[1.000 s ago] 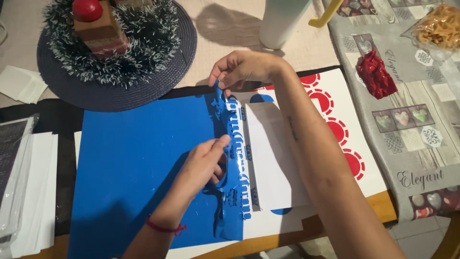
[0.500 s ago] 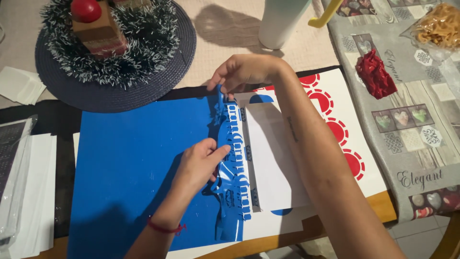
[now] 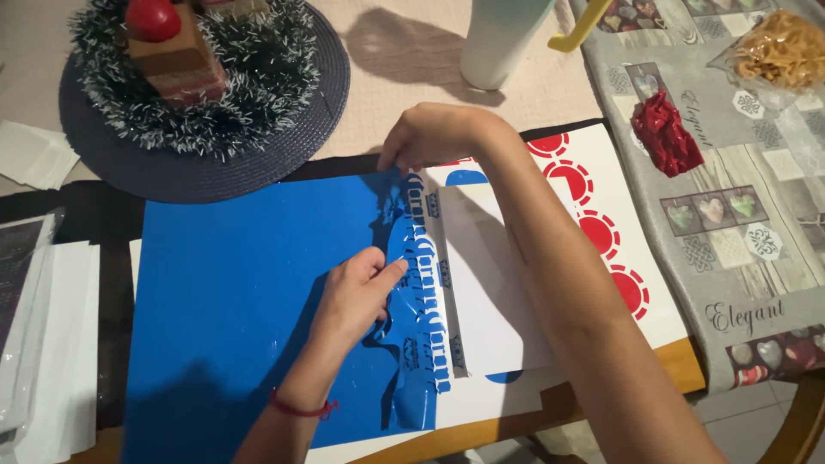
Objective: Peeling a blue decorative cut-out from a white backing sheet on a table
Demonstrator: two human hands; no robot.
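Cluttered with a tinsel decoration and patterned cloth, the worktop carried a blue sheet over white backing. The right hand pinched the lifted blue strip at its top; the left hand lay flat, pressing beside it. Thin, limp and easily torn, it looked best gripped at the edge.

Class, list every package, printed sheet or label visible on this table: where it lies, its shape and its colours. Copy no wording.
Clear bag of tan snacks: top right corner, crinkled.
Red foil wrapper: on the grey patterned cloth, crumpled.
White sheet with red toothed circles: under the right forearm, flat.
Blue vinyl sheet: centre, rectangular; left hand presses it, right hand peels its cut edge.
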